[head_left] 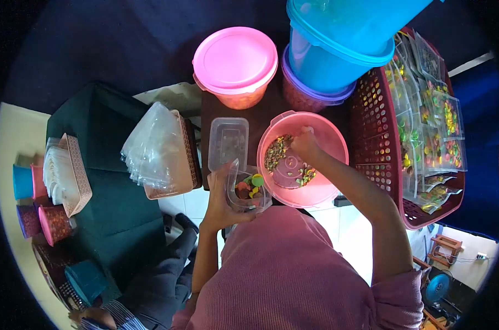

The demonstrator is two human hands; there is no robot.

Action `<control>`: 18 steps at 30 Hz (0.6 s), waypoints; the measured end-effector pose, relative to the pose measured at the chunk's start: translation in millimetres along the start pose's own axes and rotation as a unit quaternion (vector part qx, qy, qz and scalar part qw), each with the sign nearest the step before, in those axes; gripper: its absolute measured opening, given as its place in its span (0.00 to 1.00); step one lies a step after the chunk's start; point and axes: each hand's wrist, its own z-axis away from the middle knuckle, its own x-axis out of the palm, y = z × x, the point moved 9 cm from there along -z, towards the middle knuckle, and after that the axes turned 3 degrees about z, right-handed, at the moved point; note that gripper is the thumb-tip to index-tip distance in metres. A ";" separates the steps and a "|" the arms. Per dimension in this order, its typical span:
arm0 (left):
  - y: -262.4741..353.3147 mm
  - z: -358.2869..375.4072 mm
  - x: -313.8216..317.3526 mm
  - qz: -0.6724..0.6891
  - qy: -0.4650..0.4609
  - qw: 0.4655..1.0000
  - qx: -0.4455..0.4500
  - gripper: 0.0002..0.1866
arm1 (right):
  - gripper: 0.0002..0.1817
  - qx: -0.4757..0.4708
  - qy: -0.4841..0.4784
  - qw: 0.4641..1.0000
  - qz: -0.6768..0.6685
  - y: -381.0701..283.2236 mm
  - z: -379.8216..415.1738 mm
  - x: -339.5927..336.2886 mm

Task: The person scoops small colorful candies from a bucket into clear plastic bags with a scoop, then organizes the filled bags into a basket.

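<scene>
Candy (277, 151) lies in the pink bowl (321, 190), where my right hand (304, 144) pinches some, while just left my left hand (221, 198) grips the clear container (248, 190).

The left hand (221, 201) grips a small clear plastic container (248, 190) holding colourful candies, just left of a pink tub (332, 144). The right hand (305, 144) reaches into that tub, fingers closed among loose candies. A clear lid (228, 142) lies just beyond. Farther off stand a pink-lidded tub (235, 65) and stacked blue tubs (337, 49); a maroon basket (373, 126) of filled packets sits right.
</scene>
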 end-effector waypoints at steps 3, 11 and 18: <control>-2.5 4.0 -0.3 -0.015 0.004 1.000 0.009 0.57 | 0.05 0.017 0.087 0.990 -0.109 9.8 12.7 -21.1; 2.2 4.0 0.2 -0.034 -0.009 0.999 0.003 0.57 | 0.08 -0.018 0.010 0.987 -0.159 1.0 20.0 -13.0; 1.8 4.0 3.0 -0.035 -0.011 0.999 0.023 0.57 | 0.10 -0.133 -0.144 0.968 -0.154 -38.9 11.7 3.4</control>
